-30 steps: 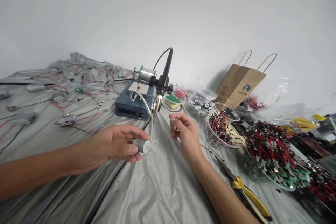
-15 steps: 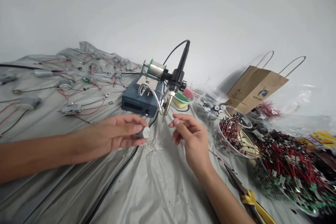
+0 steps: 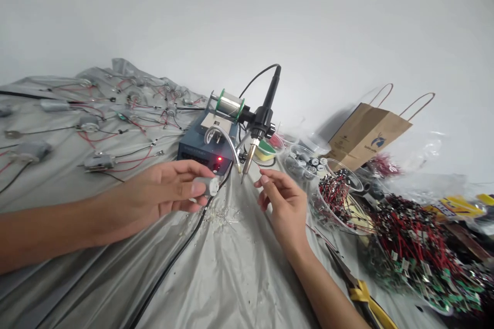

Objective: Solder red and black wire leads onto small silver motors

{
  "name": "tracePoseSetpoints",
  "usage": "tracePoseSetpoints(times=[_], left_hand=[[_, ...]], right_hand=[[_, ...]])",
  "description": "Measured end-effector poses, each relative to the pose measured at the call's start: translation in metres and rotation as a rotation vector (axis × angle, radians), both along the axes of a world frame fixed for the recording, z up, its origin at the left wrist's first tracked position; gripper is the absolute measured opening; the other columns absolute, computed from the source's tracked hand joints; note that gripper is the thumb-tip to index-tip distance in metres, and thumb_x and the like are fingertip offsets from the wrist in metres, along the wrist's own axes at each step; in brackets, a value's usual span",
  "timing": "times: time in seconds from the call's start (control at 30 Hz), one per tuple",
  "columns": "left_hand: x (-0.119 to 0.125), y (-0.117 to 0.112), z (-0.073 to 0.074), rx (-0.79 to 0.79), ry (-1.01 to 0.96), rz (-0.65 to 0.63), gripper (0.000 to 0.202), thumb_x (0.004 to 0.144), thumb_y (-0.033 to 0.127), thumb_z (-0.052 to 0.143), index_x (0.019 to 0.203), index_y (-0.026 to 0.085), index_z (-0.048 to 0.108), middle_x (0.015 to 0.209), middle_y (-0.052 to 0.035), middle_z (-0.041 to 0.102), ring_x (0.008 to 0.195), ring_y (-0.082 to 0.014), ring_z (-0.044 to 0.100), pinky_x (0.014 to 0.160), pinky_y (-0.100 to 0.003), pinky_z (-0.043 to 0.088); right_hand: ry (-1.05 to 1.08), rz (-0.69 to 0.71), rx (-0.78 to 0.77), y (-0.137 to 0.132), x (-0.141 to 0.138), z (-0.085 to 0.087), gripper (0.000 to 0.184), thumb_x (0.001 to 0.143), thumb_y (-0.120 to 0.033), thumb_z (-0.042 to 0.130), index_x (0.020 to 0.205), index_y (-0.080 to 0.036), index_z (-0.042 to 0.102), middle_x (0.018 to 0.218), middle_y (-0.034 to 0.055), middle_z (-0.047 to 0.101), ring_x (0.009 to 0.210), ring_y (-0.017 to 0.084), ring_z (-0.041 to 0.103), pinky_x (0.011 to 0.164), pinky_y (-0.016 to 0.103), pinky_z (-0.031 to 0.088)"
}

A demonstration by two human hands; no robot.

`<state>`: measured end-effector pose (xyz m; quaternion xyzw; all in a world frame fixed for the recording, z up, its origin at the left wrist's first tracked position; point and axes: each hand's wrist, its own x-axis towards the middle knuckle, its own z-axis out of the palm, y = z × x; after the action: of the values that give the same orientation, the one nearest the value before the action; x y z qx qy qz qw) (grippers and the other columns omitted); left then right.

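Left hand (image 3: 162,190) gripping small silver motor (image 3: 206,186), right hand (image 3: 283,203) close by

Motor held in narrow grip between thumb and fingers, pale round end toward right hand, just below tip of one soldering iron (image 3: 250,157), in front of one blue soldering station (image 3: 196,151). Right hand in narrow pinch; can't tell if it holds anything. Three clear bowls: small metal cylinders (image 3: 303,162), red-and-black wired parts (image 3: 334,195), heap of wired green boards (image 3: 417,252). One sponge (image 3: 265,151). At least five wired motors (image 3: 98,161) on grey sheet (image 3: 247,277). One yellow-handled pliers (image 3: 360,293).
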<state>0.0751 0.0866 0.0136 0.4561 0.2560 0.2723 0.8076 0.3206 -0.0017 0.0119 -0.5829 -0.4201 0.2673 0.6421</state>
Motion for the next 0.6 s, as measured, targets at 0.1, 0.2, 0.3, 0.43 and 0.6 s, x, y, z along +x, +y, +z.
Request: tracePoseSetpoints(times=[0.1, 0.2, 0.3, 0.43, 0.6], left_hand=[[-0.0017, -0.0024, -0.0046, 0.01, -0.004, -0.047, 0.033, 0.086, 0.038, 0.093, 0.113, 0.025, 0.08, 0.105, 0.0001, 0.071, 0.095, -0.013, 0.071, 0.089, -0.019, 0.066], [0.0015, -0.0047, -0.0066, -0.021, -0.034, -0.004, 0.029, 0.084, 0.037, 0.095, 0.106, 0.024, 0.081, 0.104, 0.0006, 0.069, 0.096, -0.0131, 0.07, 0.091, -0.021, 0.067], [0.0057, -0.0059, -0.0035, -0.022, -0.049, 0.048, 0.031, 0.081, 0.039, 0.096, 0.104, 0.023, 0.083, 0.101, 0.0008, 0.068, 0.094, -0.012, 0.069, 0.091, -0.02, 0.067], [0.007, -0.0053, 0.0009, -0.013, -0.025, 0.056, 0.039, 0.075, 0.042, 0.1, 0.105, 0.022, 0.083, 0.102, 0.0005, 0.068, 0.1, -0.0132, 0.07, 0.096, -0.019, 0.065], [0.0028, -0.0037, -0.0004, 0.039, -0.065, 0.072, 0.031, 0.079, 0.036, 0.099, 0.102, 0.024, 0.082, 0.107, 0.0022, 0.07, 0.099, -0.0121, 0.07, 0.096, -0.022, 0.065]], right_hand=[[-0.027, -0.027, 0.015, -0.0025, 0.0005, 0.0012, 0.02, 0.086, -0.036, 0.082, 0.098, -0.02, 0.081, 0.073, -0.0013, 0.07, 0.048, 0.009, 0.054, 0.046, 0.024, 0.044], [-0.043, -0.045, 0.026, -0.0044, -0.0008, 0.0024, 0.016, 0.087, -0.034, 0.079, 0.096, -0.021, 0.08, 0.065, -0.0055, 0.06, 0.046, 0.008, 0.051, 0.046, 0.023, 0.042], [-0.044, -0.039, 0.01, -0.0058, -0.0022, 0.0031, 0.016, 0.087, -0.034, 0.078, 0.094, -0.02, 0.08, 0.061, -0.0068, 0.056, 0.046, 0.008, 0.05, 0.046, 0.023, 0.041], [-0.042, -0.035, -0.005, -0.0065, -0.0026, 0.003, 0.018, 0.087, -0.036, 0.078, 0.094, -0.02, 0.08, 0.062, -0.0062, 0.057, 0.046, 0.008, 0.051, 0.046, 0.023, 0.041], [-0.037, -0.027, 0.002, -0.0053, -0.003, 0.0039, 0.018, 0.086, -0.036, 0.079, 0.094, -0.02, 0.08, 0.063, -0.0058, 0.057, 0.047, 0.008, 0.05, 0.046, 0.023, 0.04]])
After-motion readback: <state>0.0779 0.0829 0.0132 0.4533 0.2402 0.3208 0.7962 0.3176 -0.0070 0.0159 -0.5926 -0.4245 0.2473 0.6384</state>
